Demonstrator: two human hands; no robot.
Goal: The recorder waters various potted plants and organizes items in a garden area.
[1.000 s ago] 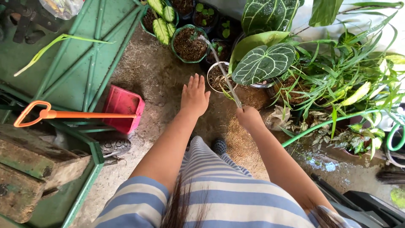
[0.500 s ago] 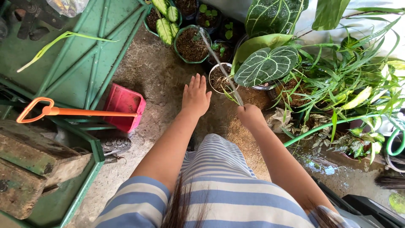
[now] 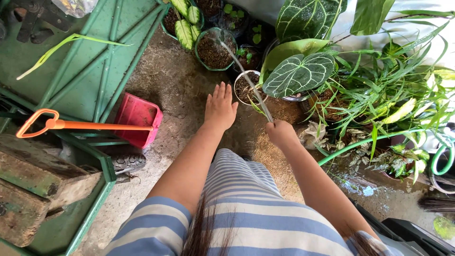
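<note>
Seen from the head camera, the right hand [image 3: 280, 133] is closed around the end of a green hose [image 3: 365, 140], sending a thin water stream [image 3: 246, 78] up into a green pot [image 3: 213, 49] filled with dark soil. The left hand [image 3: 220, 108] hovers flat, fingers spread loosely, holding nothing, just beside a small white pot [image 3: 245, 88] of soil. A red scoop [image 3: 137, 119] with an orange handle lies to the left.

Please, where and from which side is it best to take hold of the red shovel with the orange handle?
Probably grip the red shovel at the orange D-shaped loop at the end of its shaft, coming from above. The loop rests raised on the green cart frame, open and unobstructed, while the blade lies low on the ground.
</note>
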